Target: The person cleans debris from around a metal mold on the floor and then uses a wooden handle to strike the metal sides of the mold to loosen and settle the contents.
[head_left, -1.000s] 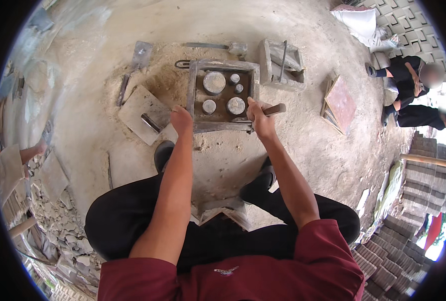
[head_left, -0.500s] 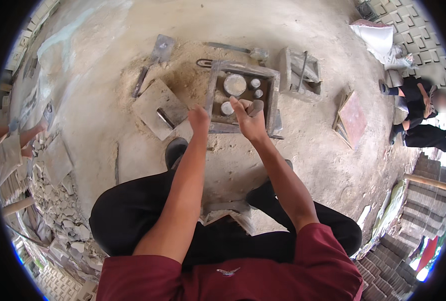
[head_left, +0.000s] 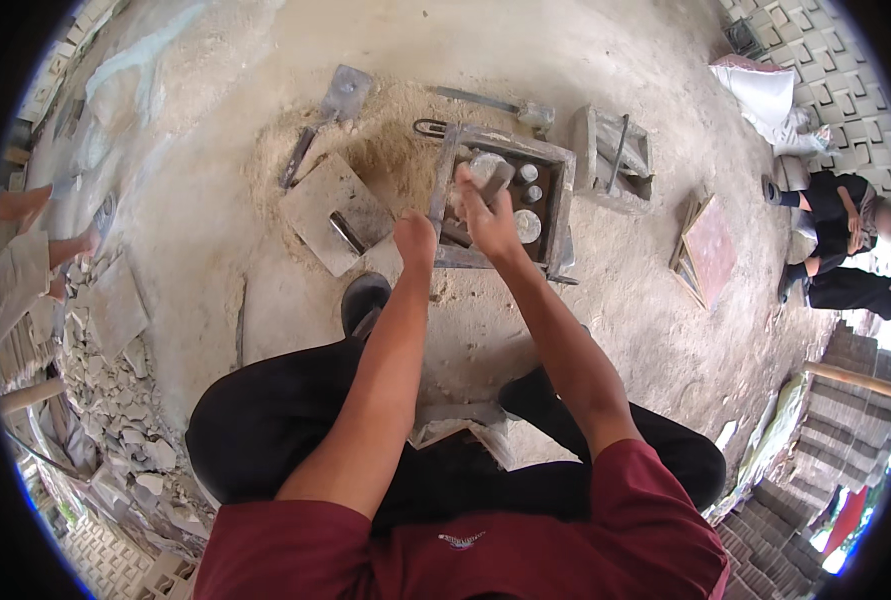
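Observation:
A square, shallow casting frame (head_left: pixel 518 143), grey with dust, lies on the ground in front of me. My left hand (head_left: pixel 415 241) is closed at its near left side and looks to grip the edge; the fingertips are hidden. Over the inside of the frame, my right hand (head_left: pixel 489 222) is wrapped round a short, blunt grey-brown block (head_left: pixel 498 181). A large pale disc (head_left: pixel 485 163) lies partly behind that hand. To its right are a smaller round disc (head_left: pixel 528 226) and two small cylinders, one (head_left: pixel 528 173) just beyond the other (head_left: pixel 533 193).
Left of the frame lie a square board (head_left: pixel 327 212) with a bar-shaped handle and a flat-bladed trowel (head_left: pixel 346 92) beside loose sand. A box (head_left: pixel 587 165) holding tools stands at the right, with stacked boards (head_left: pixel 707 250) farther right. Another person (head_left: pixel 835 220) sits at the far right.
My right hand has moved left across the inside of the frame with the block, uncovering the smaller disc on its right and partly covering the large one. My left hand stays at the frame's side.

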Motion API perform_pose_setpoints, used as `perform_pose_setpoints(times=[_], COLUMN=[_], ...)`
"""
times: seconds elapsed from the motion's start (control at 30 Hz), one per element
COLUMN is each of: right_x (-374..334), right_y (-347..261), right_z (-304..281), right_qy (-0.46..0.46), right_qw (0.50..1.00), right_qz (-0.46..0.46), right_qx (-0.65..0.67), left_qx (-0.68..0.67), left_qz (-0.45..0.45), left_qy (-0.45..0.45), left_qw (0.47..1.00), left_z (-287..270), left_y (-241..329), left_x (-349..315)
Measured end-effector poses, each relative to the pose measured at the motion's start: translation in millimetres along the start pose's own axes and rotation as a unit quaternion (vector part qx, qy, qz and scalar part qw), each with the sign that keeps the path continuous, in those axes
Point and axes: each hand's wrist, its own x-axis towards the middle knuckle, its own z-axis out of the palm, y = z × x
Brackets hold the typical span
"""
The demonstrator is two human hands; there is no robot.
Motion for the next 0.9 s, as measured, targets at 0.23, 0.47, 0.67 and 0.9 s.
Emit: perform_pose_setpoints(times=[0.23,0.47,0.67,0.9], right_x=[5,6,11,27], right_y=[-32,-47,-58,-61], right_z=[-3,11,8,6], right_qy=[0.069,0.149,0.232,0.255], right_qw=[0.985,0.975,0.956,0.951], right_qz=[-0.158,-0.166,-0.175,-0.174], right_qx=[0.023,-0.001,0.048,0.027], left_qx=[0.081,0.092,0.042,0.072], left_qz=[-0.008,0.016,-0.033,0.026], left_qy=[-0.041,-0.046,-0.023,-0.017], left_qw=[0.996,0.995,0.998,0.997], left_z=[0,-3,-9,-12], left_y=[8,9,9,1], left_x=[-4,-1,-3,2])
